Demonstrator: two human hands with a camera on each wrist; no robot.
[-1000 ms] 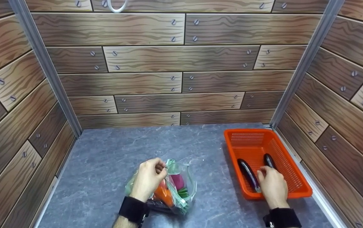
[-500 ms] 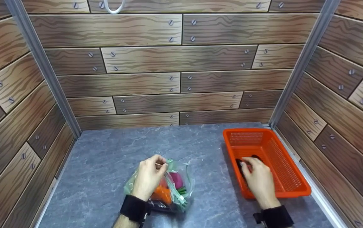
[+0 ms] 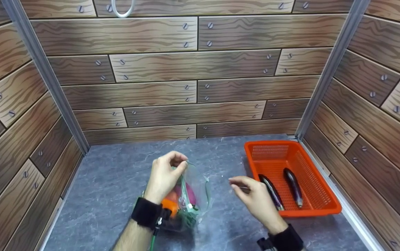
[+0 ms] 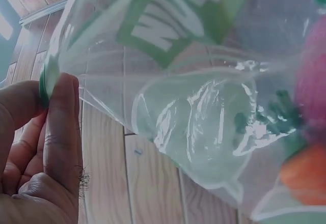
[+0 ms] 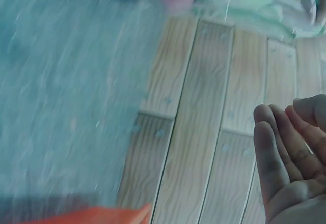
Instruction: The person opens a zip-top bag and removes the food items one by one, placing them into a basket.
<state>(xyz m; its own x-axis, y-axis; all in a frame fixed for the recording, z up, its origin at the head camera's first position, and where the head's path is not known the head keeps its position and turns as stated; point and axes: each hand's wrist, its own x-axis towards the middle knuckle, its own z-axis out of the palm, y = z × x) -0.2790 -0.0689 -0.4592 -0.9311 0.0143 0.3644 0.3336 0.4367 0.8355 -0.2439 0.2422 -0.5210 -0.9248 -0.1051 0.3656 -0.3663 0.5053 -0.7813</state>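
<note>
My left hand (image 3: 165, 176) pinches the green-edged rim of a clear zip bag (image 3: 200, 179) between thumb and fingers, holding that edge up. Through the film show a purple-pink vegetable (image 3: 190, 196), an orange one (image 3: 169, 206) and something dark at the bottom. In the left wrist view the film of the bag (image 4: 188, 127) has green-and-white print. My right hand (image 3: 256, 200) hovers between the bag and the basket, fingers extended and slightly bent, nothing in it. Two dark eggplants, a right one (image 3: 293, 184) and a left one (image 3: 272, 191), lie in the basket; the right forearm side overlaps the left one.
An orange-red plastic basket (image 3: 325, 181) stands on the right of the grey marbled table (image 3: 123, 160), near the side wall. Wood-patterned panels (image 3: 158, 64) enclose the table at the back and both sides. A white ring (image 3: 122, 14) hangs at the top.
My right hand has come left out of the basket, leaving both eggplants there. The left hand has risen, pulling the bag's rim up and opening its mouth.
</note>
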